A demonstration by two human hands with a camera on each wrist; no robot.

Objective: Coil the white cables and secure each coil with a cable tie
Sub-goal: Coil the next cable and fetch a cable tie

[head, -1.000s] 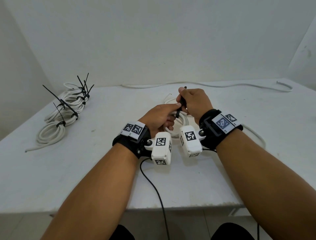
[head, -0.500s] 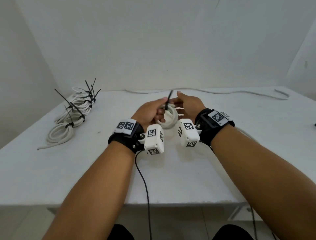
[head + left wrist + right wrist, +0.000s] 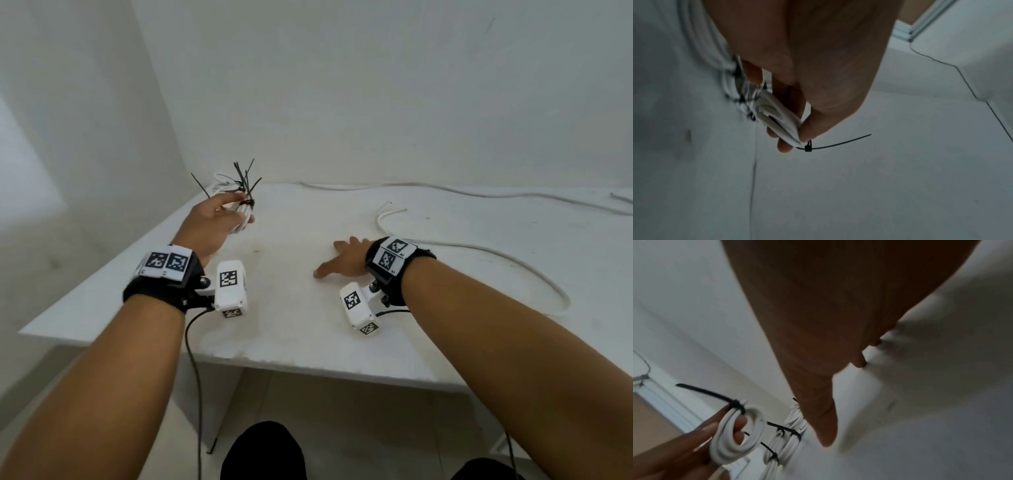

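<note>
Since the earlier frame, left hand (image 3: 212, 228) has carried the tied coil (image 3: 740, 433) to far-left counter (image 3: 308, 329), fingers curled through it beside the pile of coils (image 3: 229, 185), partly hidden. Right hand (image 3: 342, 262) flat, fingers spread. Loose cable (image 3: 479, 253) runs off-frame.

My left hand (image 3: 211, 224) is out over the far left part of the table (image 3: 291, 329), with the small coil (image 3: 737, 433) in its fingers and the cable tie (image 3: 807, 147) cinched round that coil's far end. Just behind it, at the table's far left corner, lies the pile of tied coils (image 3: 227, 183). My right hand (image 3: 342, 262) rests on the table well to the right of the left, nearer to me. To its right and behind it a loose cable (image 3: 513, 263) curves across the surface, and 1 more cable (image 3: 445, 190) runs along the back edge by the wall.
</note>
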